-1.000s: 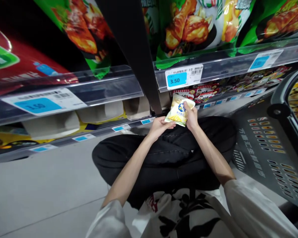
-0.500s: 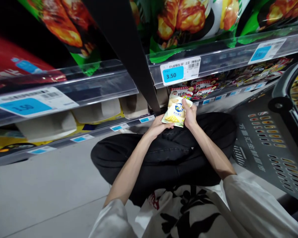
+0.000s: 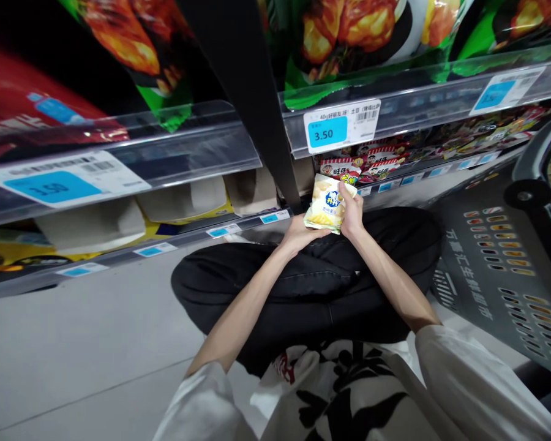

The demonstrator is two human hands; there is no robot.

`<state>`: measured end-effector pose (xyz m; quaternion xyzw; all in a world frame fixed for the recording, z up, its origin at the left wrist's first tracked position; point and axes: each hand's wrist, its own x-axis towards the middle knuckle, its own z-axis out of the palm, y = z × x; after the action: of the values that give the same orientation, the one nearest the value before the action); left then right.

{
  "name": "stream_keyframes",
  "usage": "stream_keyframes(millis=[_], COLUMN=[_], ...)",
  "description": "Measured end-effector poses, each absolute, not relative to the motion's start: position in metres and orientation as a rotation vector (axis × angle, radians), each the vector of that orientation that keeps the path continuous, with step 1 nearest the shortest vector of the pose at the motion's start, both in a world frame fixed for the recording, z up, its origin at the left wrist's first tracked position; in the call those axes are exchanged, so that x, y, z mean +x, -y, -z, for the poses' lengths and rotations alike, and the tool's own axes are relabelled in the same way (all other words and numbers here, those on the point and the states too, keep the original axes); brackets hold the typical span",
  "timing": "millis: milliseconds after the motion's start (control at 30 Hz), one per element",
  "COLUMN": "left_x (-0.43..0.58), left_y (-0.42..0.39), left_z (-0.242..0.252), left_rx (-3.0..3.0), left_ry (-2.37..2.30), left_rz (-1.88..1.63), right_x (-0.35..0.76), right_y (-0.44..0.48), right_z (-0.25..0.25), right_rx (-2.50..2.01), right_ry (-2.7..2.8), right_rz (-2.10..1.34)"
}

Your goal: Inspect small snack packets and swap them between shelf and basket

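- Two levels of shelving show, split by one dark post (image 3: 252, 104); against the earlier frame, the upper shelf edge (image 3: 422, 92) sits slightly farther right and higher in view.
- One grey basket (image 3: 500, 280) stands at the right, cut off by the frame; yellow packs inside show only through its slots and at the edge.
- Above, left of the post, are one red bag (image 3: 32, 104) and one green bag (image 3: 165, 107), both cropped; bags right of it overlap too much to count.
- Two hands: the left hand (image 3: 299, 235) has its thumb farther along the packet's lower edge than before, its other fingers mostly hidden; the right hand (image 3: 352, 214) pinches the right side, thumb on the front, fingers curled.
- One pale yellow packet (image 3: 325, 207) is held between both, above the crossed legs, near the post's foot.
- Three price tags line the upper edge; only 3.50 (image 3: 327, 133) reads clearly.
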<state>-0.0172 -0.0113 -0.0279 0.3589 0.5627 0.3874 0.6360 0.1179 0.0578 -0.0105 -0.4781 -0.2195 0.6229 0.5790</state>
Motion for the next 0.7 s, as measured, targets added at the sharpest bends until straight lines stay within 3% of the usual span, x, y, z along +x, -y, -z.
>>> stream_keyframes(millis=[700], left_x=[-0.014], left_y=[0.012], left_z=[0.006], left_rx=[0.719], left_ry=[-1.084], left_rz=[-1.010], right_x=[0.122], right_y=[-0.065], right_z=[0.011], right_rx=[-1.137], right_ry=[0.427], right_rz=[-1.355])
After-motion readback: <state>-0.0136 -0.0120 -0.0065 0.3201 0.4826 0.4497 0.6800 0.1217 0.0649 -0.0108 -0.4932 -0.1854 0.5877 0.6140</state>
